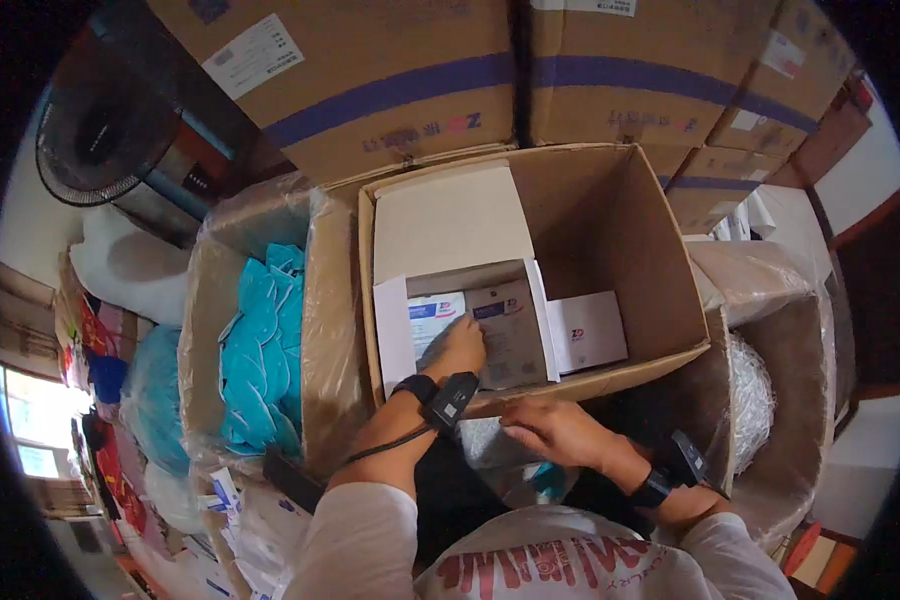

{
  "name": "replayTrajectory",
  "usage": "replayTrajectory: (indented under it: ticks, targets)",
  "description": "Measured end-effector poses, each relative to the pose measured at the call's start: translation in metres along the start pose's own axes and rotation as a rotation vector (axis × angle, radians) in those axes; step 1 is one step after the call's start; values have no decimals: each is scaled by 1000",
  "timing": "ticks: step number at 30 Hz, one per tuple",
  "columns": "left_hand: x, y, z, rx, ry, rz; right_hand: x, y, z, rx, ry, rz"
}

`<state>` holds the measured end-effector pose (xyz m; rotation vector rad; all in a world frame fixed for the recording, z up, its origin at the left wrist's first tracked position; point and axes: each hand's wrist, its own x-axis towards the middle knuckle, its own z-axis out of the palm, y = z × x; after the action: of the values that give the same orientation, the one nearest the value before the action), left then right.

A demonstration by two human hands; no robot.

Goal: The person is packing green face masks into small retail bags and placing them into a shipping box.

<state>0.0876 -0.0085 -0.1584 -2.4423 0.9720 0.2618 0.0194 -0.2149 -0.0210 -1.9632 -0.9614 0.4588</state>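
Two groups of packets [435, 312] are contained in an open white box [455, 220], which is seated at the front left corner of a large carton [590, 215]. The left hand [458, 350] is placed over the packets inside; whether one is gripped cannot be told. The right hand [562, 432] is positioned near the carton's front edge, fingers bent; its grip cannot be determined. A closed white box [595, 340] is located beside the open one.
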Motion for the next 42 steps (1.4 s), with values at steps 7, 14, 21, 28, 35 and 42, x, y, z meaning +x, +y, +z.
replayTrajectory:
  ticks: [7, 14, 21, 28, 35, 42]
  targets:
    - [-9, -12, 2, -60, 128, 37, -27, 25, 2, 17, 61, 70]
    - [-38, -46, -35, -183, -18, 137, -55, 28, -2, 61, 70, 144]
    - [-106, -95, -131, -679, 552, -225, -54, 2, -10, 151, 213, 217]
    - [-179, -40, -204, -1705, 426, -300, -19, -82, -61, 96, 473, -57]
    - [-216, -5, -230, -1671, 370, -212, -29, -120, -52, -70, 333, -148]
    - [-220, 27, -229, -1141, 643, -340, -60, -105, 0, 114, 319, -20]
